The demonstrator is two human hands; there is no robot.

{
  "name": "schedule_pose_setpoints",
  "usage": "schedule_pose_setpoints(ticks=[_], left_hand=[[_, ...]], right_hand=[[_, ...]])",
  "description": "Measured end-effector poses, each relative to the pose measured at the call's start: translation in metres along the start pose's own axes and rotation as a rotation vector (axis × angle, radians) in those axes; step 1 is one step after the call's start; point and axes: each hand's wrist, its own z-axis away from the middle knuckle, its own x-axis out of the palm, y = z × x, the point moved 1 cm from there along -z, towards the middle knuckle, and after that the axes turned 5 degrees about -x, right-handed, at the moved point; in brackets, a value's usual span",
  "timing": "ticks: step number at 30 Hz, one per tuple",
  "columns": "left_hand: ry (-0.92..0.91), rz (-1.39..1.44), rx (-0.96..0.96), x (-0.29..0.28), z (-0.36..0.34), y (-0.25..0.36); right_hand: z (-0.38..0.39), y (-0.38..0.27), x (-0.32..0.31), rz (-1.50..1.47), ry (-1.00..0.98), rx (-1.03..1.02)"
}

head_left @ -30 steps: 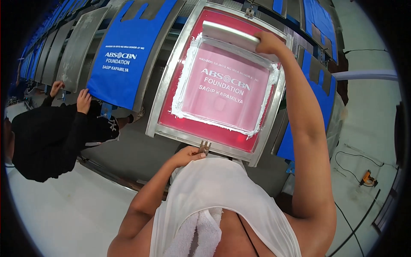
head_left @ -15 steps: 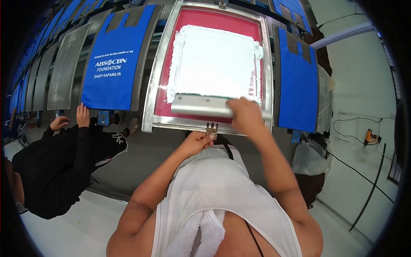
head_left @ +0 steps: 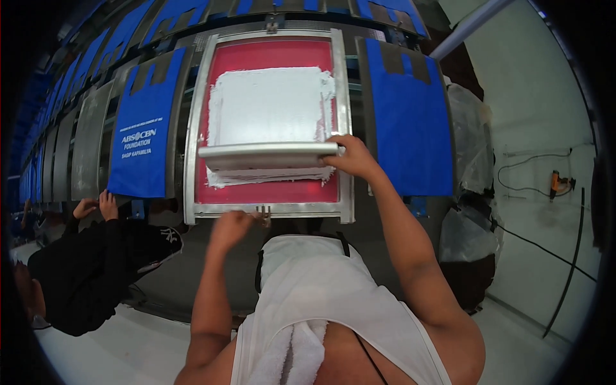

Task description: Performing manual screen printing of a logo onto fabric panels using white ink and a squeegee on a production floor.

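Observation:
My right hand is closed around the right end of a long silver squeegee, which lies across a printing screen. White ink spreads over the screen's red mesh beyond the squeegee, with a ragged strip on its near side. A silver metal frame borders the mesh. At the frame's near edge stands a small pronged metal latch. My left hand is just left of this latch, smeared by motion; whether it touches the latch is unclear.
Blue bags lie flat on boards: a printed one to the left, a plain one to the right. A co-worker in black has both hands at the printed bag's near edge. An orange tool with a cord is at the far right.
The screen and bags sit farther left in view. My left hand has come off the latch to its left side. Ink now shows on the squeegee's near side, and my right hand still grips it.

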Motion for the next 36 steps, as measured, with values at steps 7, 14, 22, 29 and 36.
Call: schedule_pose_setpoints(ticks=[7,14,22,29,36], left_hand=[[0.632,0.285,-0.17,-0.099,-0.088,-0.059],[0.529,0.643,-0.056,-0.081,-0.081,-0.085],[0.413,0.706,0.1,0.093,-0.061,0.171],[0.387,0.734,0.045,0.159,-0.062,0.253],[0.477,0.62,0.023,0.178,-0.067,0.264]], right_hand=[[-0.029,0.026,0.011,-0.666,0.098,0.106],[-0.027,0.041,-0.006,-0.733,0.069,0.144],[0.13,0.184,-0.203,-0.603,0.28,0.186],[0.157,0.274,-0.266,-0.632,0.226,0.198],[0.145,0.31,-0.271,-0.617,0.218,0.149]])
